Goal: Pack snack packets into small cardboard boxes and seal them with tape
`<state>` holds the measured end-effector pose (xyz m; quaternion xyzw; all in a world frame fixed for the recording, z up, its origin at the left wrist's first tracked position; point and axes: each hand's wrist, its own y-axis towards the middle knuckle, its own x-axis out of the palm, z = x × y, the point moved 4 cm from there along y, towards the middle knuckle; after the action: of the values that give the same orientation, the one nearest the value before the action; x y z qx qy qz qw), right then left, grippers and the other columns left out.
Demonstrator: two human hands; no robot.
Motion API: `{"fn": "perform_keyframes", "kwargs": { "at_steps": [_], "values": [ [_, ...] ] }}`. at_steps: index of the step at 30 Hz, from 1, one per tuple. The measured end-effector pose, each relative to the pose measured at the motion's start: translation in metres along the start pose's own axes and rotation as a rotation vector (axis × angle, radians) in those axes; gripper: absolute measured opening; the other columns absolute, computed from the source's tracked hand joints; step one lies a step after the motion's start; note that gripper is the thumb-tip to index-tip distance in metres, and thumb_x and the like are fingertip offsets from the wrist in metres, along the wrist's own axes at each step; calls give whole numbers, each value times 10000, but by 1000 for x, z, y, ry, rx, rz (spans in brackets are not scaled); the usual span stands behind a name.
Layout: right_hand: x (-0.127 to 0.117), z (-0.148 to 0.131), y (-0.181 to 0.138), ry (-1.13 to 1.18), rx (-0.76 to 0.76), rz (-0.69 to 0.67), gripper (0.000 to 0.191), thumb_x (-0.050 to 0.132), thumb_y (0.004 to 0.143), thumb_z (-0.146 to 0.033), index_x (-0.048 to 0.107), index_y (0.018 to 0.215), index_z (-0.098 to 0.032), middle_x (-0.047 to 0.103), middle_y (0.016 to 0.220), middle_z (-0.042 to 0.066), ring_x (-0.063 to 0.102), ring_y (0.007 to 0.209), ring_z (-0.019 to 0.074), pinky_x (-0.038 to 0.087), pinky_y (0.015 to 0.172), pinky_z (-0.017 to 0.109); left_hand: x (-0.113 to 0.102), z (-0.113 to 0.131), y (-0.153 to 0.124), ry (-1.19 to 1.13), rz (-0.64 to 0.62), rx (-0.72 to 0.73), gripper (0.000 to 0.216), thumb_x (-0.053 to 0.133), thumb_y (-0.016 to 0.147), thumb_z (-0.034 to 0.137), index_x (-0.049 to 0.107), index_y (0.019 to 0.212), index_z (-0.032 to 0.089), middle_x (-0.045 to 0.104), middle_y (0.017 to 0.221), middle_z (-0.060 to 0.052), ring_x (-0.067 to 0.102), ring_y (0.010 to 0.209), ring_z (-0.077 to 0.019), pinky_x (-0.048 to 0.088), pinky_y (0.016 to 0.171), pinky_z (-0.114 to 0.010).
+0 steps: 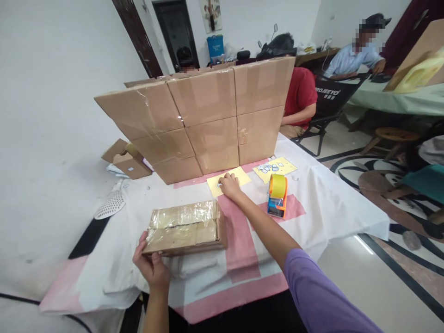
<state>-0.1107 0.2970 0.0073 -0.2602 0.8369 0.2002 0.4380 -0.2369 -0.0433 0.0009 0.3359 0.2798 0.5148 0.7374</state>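
Observation:
My left hand [151,263] grips the near left corner of a taped cardboard box [187,233], thumb in front and fingers along its end. The box lies on the cloth-covered table with clear tape shining across its top. Farther off, my right hand [230,184] rests on a yellow sheet [244,175], its fingers bent down onto the paper by a small pale piece. What lies under those fingertips is hidden. To the right, a second yellow sheet [286,164] carries several small white pieces. A tape dispenser [276,203] with a yellow roll stands nearer me.
Behind the sheets rises a wall of stacked cardboard boxes [211,138]. An opened small carton [133,162] and a white perforated object [110,206] are at the table's left. A person in red [303,99] sits beyond the wall; another in light blue [352,60] sits farther right.

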Motion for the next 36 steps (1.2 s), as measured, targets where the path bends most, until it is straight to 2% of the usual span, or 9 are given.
{"fn": "perform_keyframes", "kwargs": {
  "at_steps": [5, 11, 17, 23, 26, 29, 32, 34, 36],
  "values": [
    [1, 11, 0, 167, -20, 60, 154, 556, 881, -66, 658, 882, -182, 676, 1036, 110, 559, 1057, 268, 385, 941, 407, 0, -1, 0, 11, 6, -9, 386, 559, 963, 376, 480, 1293, 191, 516, 1490, -191, 484, 1412, -292, 332, 1201, -545],
    [-10, 14, 6, 513, -32, 113, 54, 557, 903, -184, 600, 870, -183, 738, 872, 42, 671, 794, 152, 469, 712, 244, 4, -1, 0, 40, 65, 10, 381, 544, 953, 421, 476, 1256, 201, 543, 1454, -175, 517, 1375, -302, 369, 1170, -562],
    [-17, 9, 1, 723, -18, 153, 71, 599, 832, -234, 567, 781, -198, 711, 715, 5, 663, 679, 136, 458, 616, 221, 5, 1, 1, 95, 70, -2, 383, 527, 944, 462, 467, 1228, 212, 555, 1433, -171, 529, 1358, -311, 399, 1136, -576],
    [-32, 6, -4, 781, 7, 278, 137, 664, 747, -270, 571, 670, -204, 671, 728, 2, 588, 689, 142, 443, 660, 255, 5, 1, 0, 37, 82, 9, 368, 543, 947, 414, 476, 1239, 201, 551, 1432, -176, 518, 1365, -309, 375, 1149, -570],
    [-46, -1, -10, 815, 6, 283, 153, 691, 732, -310, 600, 678, -199, 646, 696, -4, 570, 656, 140, 431, 629, 258, 6, 1, 1, 22, 86, 12, 364, 549, 946, 402, 482, 1239, 197, 558, 1430, -179, 521, 1365, -305, 372, 1153, -569],
    [-63, -10, -29, 920, 4, 274, 199, 708, 727, -341, 565, 697, -206, 614, 650, -21, 563, 609, 129, 421, 578, 243, 7, 2, 2, 36, 89, 23, 373, 547, 941, 427, 481, 1230, 201, 565, 1423, -172, 518, 1369, -306, 375, 1156, -574],
    [-72, -15, -67, 1144, 44, 294, 334, 760, 716, -400, 472, 700, -233, 520, 571, -71, 483, 507, 98, 363, 493, 216, 8, 4, 2, 32, 94, 26, 372, 542, 940, 431, 477, 1223, 199, 562, 1417, -174, 505, 1379, -313, 358, 1169, -579],
    [-65, -15, -99, 1280, 139, 327, 405, 777, 719, -445, 425, 703, -245, 439, 537, -101, 395, 446, 76, 301, 441, 202, 8, 5, 3, 49, 97, 25, 383, 528, 939, 446, 473, 1224, 196, 555, 1415, -177, 501, 1379, -316, 354, 1173, -577],
    [-48, -14, -132, 1387, 254, 372, 421, 773, 730, -457, 408, 713, -248, 399, 536, -113, 347, 429, 67, 258, 417, 195, 8, 6, 3, 93, 96, 17, 402, 508, 936, 476, 464, 1225, 201, 551, 1409, -172, 504, 1369, -310, 362, 1169, -569]
  ]
}}
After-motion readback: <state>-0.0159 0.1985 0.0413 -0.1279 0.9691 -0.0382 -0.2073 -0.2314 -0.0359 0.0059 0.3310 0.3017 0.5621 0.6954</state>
